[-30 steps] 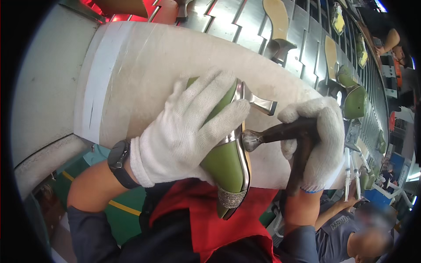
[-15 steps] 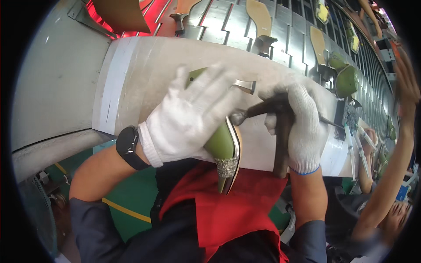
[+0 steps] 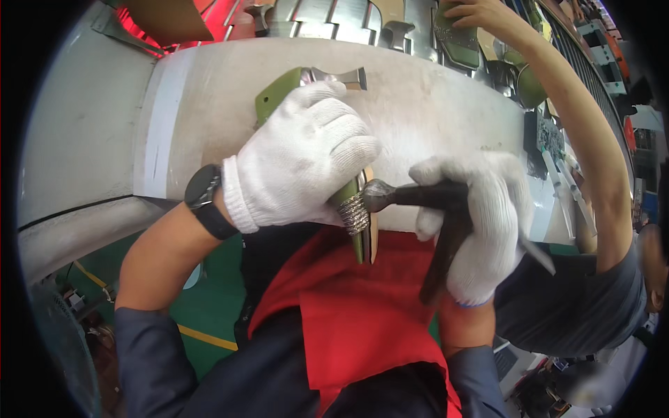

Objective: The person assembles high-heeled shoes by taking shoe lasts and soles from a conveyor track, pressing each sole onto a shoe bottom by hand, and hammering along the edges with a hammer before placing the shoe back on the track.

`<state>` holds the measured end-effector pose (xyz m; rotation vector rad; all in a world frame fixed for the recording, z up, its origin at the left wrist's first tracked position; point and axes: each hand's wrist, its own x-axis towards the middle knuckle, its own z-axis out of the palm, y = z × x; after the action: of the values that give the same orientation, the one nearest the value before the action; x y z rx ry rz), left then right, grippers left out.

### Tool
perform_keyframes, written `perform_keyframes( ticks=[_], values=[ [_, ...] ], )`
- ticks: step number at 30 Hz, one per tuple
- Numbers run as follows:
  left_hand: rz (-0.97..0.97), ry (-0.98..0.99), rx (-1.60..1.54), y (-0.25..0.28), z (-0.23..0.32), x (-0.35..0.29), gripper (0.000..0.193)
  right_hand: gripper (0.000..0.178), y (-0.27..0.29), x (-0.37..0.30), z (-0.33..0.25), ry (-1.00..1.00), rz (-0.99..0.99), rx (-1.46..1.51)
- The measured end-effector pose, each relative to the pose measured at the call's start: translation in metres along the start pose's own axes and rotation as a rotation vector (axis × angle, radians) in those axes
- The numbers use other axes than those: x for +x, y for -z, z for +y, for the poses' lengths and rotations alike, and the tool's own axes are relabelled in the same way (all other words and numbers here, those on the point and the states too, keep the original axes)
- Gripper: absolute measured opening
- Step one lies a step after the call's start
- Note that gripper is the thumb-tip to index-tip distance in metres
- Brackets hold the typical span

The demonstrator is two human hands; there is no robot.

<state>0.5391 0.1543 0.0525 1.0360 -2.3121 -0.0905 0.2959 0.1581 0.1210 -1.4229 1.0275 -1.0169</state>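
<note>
A green shoe [image 3: 280,92] with a glittering band [image 3: 354,213] near its pointed toe lies across the near edge of the bench. My left hand [image 3: 303,157], in a white knit glove, is closed around its middle and hides much of it. Beyond that hand, a grey metal piece [image 3: 341,78] juts from the shoe's far end. My right hand [image 3: 488,216], gloved too, grips a dark hammer [image 3: 449,240]. The rounded hammer head [image 3: 378,196] is at the sole edge beside the band. From under the right hand sticks a thin metal blade-like piece [image 3: 538,256].
Behind the pale bench [image 3: 418,90] runs a slatted metal conveyor [image 3: 341,19] carrying shoe parts. A co-worker's bare arm [image 3: 582,104] reaches over it from the right, its hand at a green shoe [image 3: 456,43]. Syringes [image 3: 563,195] stand by a dark block [image 3: 540,143]. A grey panel [image 3: 83,118] borders the left.
My left hand has gone from spread, blurred fingers to a closed grip on the shoe. The hammer head has come down to the sole edge. The co-worker's arm has swung in over the conveyor.
</note>
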Motion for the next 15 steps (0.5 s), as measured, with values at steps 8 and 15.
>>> perform_keyframes(
  ticks=[8,15],
  values=[
    [0.033,-0.004,-0.025,0.005,0.002,-0.004,0.077,0.025,0.015,-0.018,-0.021,0.166,0.059,-0.380],
    [0.060,-0.013,-0.057,0.008,-0.002,0.004,0.078,0.019,0.028,0.024,0.021,0.531,-0.254,-0.364]
  ],
)
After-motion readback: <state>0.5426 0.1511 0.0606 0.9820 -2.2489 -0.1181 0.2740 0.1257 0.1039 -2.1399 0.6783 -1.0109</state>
